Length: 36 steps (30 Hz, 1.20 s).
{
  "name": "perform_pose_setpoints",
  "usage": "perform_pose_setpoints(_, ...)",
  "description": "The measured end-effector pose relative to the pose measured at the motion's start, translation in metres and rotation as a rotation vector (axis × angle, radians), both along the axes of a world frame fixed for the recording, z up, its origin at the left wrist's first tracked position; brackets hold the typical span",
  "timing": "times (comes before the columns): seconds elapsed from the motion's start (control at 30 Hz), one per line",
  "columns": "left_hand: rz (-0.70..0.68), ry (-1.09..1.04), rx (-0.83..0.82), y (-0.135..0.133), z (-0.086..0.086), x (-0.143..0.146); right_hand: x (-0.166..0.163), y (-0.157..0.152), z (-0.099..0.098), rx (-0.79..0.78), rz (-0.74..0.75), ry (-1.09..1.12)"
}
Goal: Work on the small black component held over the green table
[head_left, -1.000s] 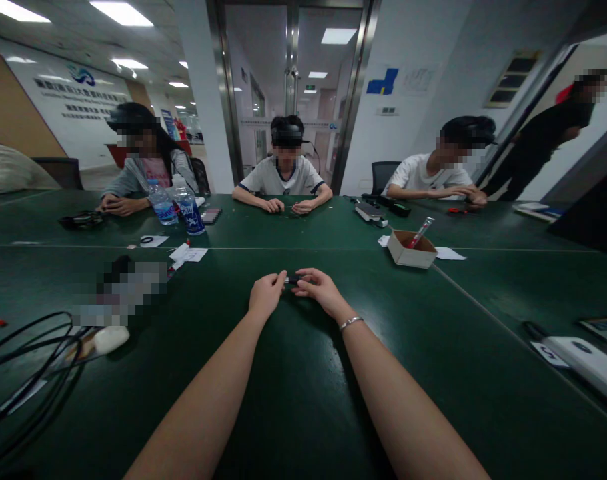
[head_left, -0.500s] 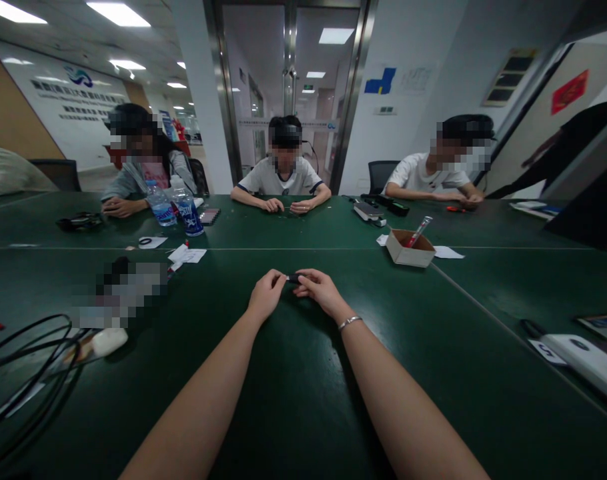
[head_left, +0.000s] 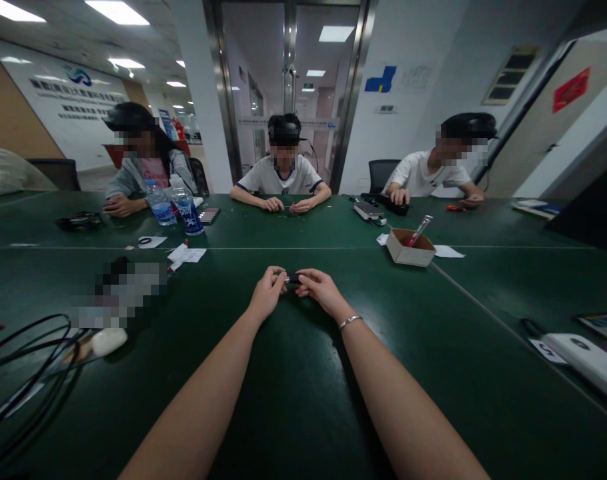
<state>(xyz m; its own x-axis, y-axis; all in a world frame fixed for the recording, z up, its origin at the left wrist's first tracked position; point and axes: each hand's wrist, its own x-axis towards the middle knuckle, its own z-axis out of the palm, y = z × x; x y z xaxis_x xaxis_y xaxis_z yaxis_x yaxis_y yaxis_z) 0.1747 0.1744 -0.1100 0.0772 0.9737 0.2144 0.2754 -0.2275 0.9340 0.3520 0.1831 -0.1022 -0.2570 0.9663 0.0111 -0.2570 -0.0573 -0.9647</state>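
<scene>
Over the green table [head_left: 303,373], my two hands meet around a small black object with a silver end [head_left: 293,279]; its exact kind is too small to make out. The fingers of my left hand [head_left: 266,293] are closed in a pinch at the silver end. My right hand [head_left: 321,292], with a silver bracelet at the wrist, pinches the black end between thumb and fingers. Fingertips hide both ends of the object in part.
A small open box [head_left: 411,253] with a red-and-clear tube stands ahead right. Left lie black cables [head_left: 28,353] and paper slips [head_left: 186,255]; bottles [head_left: 187,212] stand farther back. A white device [head_left: 583,360] lies right. Three people sit opposite.
My hands have barely moved; slightly more of the silver end shows between them. The person at right has put a hand on a black item. A dark-clothed figure at far right has left view.
</scene>
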Motion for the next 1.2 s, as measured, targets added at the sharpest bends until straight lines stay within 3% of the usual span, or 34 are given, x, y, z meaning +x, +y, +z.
perform_pose_setpoints(0.13,0.036,0.023,0.068,-0.0024,0.0040,0.0000,0.0000,-0.0011,0.0012,0.000,0.011,-0.002)
perform_pose_setpoints(0.27,0.005,0.027,-0.001,-0.0048,0.0081,0.0008,0.0006,-0.0013,0.0013,-0.003,0.013,-0.003)
perform_pose_setpoints(0.4,0.020,0.047,0.071,-0.0036,0.0068,0.0010,0.0007,-0.0010,0.0008,-0.003,0.011,0.015)
perform_pose_setpoints(0.53,-0.027,0.039,0.033,-0.0017,0.0038,0.0005,0.0003,0.0001,-0.0005,0.002,0.009,0.015)
perform_pose_setpoints(0.83,0.023,0.030,0.091,-0.0032,0.0063,0.0011,0.0014,0.0014,-0.0027,0.013,0.035,0.036)
perform_pose_setpoints(1.2,-0.024,0.028,0.020,-0.0028,0.0052,0.0001,0.0006,0.0005,-0.0010,0.000,0.033,0.036)
